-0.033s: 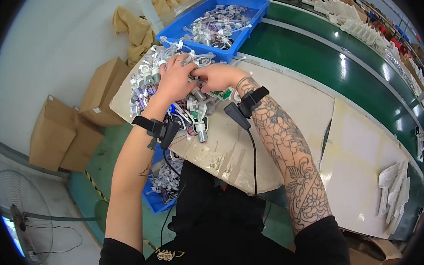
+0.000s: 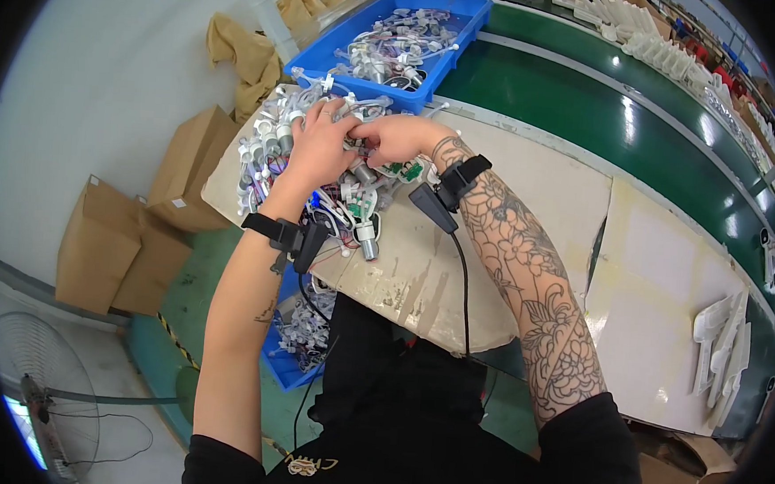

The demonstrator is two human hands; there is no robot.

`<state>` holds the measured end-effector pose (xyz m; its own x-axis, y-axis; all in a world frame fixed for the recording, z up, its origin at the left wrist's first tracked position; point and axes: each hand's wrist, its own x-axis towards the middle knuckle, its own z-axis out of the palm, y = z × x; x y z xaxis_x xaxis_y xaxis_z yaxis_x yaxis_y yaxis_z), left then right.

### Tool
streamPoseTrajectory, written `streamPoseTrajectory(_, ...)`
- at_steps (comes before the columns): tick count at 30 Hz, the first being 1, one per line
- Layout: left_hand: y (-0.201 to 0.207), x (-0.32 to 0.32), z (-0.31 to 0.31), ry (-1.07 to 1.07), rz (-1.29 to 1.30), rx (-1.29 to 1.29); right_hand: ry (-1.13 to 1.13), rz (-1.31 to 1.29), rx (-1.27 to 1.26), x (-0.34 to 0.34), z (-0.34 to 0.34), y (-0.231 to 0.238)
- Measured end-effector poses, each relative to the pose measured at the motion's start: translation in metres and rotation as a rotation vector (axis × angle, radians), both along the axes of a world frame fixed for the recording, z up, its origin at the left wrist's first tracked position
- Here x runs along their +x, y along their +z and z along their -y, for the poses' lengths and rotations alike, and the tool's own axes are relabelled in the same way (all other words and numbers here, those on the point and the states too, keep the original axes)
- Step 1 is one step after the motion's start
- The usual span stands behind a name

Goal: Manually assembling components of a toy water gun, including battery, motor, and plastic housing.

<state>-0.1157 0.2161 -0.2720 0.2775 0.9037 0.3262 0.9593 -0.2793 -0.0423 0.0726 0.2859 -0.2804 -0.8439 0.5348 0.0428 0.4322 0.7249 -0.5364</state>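
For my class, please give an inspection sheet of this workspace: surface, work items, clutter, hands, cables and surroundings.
Surface: pale worktop, brownish streaks near its front edge.
Work items: wired parts heaped at left; more in upper blue bin and lower blue bin.
Clutter: white plastic pieces at far right.
Hands: left hand and right hand both at the heap; grip hidden.
Cables: black cables lead from both wrist devices.
Surroundings: green conveyor, cardboard boxes, fan.

Wired parts (image 2: 277, 133) on table (image 2: 544, 154), tray (image 2: 452, 64) behind, cartons (image 2: 98, 251) left, conveyor (image 2: 547, 92) right
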Motion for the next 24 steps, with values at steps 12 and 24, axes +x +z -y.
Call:
streamPoseTrajectory(12,0.018,0.005,0.027,-0.060,0.311,0.128,-0.177,-0.410,-0.233,0.076,0.013,0.007)
streamPoseTrajectory(24,-0.097,-0.067,0.215,0.521,1.023,0.232,-0.081,-0.066,-0.333,0.125,0.127,-0.036)
